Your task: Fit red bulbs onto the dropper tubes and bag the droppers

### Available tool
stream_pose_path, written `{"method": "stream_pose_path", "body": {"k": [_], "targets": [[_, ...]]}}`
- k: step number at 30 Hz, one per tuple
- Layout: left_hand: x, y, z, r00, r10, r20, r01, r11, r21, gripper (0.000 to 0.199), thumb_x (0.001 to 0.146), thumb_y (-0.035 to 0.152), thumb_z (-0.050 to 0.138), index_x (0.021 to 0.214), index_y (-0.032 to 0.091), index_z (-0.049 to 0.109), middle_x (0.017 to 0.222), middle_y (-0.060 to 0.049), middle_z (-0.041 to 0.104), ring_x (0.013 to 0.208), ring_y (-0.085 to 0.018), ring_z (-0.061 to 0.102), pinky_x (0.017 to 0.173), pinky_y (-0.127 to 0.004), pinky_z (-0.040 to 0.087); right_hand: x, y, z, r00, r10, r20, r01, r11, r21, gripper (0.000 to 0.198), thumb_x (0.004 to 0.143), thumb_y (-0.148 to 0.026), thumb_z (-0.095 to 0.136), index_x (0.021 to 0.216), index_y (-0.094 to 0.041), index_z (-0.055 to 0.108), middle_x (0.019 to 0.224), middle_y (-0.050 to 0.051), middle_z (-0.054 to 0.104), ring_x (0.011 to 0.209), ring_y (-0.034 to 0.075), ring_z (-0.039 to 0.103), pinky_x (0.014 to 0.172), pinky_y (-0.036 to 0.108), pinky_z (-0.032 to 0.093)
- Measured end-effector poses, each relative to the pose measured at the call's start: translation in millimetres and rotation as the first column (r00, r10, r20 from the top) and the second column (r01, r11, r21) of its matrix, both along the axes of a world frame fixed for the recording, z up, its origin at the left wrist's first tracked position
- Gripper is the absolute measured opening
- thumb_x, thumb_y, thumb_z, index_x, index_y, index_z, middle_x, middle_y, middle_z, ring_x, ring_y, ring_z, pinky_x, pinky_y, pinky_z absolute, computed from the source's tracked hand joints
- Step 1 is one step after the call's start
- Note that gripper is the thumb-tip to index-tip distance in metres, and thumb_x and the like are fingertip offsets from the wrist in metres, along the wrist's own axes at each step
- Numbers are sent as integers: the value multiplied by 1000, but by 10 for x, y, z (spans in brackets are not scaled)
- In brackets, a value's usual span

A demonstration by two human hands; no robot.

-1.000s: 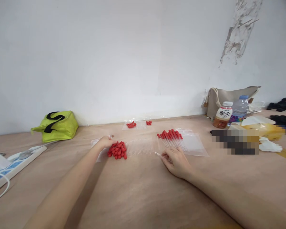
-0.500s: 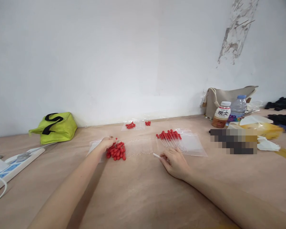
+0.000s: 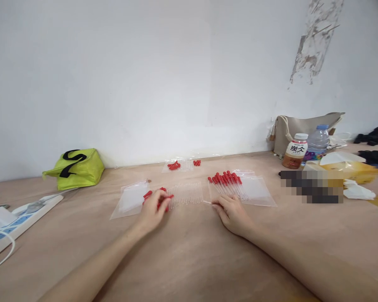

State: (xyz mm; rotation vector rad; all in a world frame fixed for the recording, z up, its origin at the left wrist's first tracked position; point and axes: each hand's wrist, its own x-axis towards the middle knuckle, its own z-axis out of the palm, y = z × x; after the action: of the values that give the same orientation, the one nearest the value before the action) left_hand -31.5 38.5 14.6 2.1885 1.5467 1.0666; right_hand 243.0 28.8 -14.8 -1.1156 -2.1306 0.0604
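Observation:
My left hand is over the pile of red rubber bulbs, partly hiding it. Its thumb and fingers pinch a single red rubber bulb. Between both hands lies a row of clear glass dropper tubes. My right hand rests on the table, closed on a clear glass tube whose end points left. Just beyond that hand, several droppers with red bulbs lie side by side on a clear plastic bag.
More clear bags lie at left. Against the wall are smaller groups of red bulbs and tubes. A green bag and power strip stand left; a drink bottle, water bottle and tissue pack stand right.
My left hand has moved right and nearer from the pile's far left side, carrying a red bulb towards the tubes. My right hand stays almost in place with its tube.

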Motion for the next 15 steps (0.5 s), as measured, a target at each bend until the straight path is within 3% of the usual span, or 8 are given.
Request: {"method": "stream_pose_path", "body": {"k": [3,5,8,15], "targets": [[301,-254,-119,983,-177,-52,178,984,29,24,85,25,44,108,20,49,92,-4,60,86,-17,56,76,-30,43,-57,-16,13,996,39,-81,-41,999,-23,19,87,-22,37,86,-19,55,82,3,61,74,14,54,74,29,33],[439,-304,-163,970,-238,-54,239,971,16,21,87,23,42,104,20,54,94,-4,60,88,-17,55,78,-30,43,-97,-25,20,992,68,-103,-72,997,-29,17,86,-23,38,86,-19,55,83,3,61,75,14,54,73,29,33],[521,-268,-203,965,-262,-23,262,965,4,19,88,24,41,90,18,59,87,-4,59,82,-16,55,73,-28,43,-144,-39,29,991,106,-82,-109,994,-30,17,86,-24,40,87,-19,56,85,4,61,76,14,54,74,30,33],[505,-249,-224,961,-276,17,276,961,-12,17,87,25,43,91,18,58,86,-3,58,81,-15,54,72,-26,41,-176,-48,22,986,160,-35,-161,987,-27,17,86,-21,40,88,-21,57,85,2,62,75,12,53,76,30,30]]}}
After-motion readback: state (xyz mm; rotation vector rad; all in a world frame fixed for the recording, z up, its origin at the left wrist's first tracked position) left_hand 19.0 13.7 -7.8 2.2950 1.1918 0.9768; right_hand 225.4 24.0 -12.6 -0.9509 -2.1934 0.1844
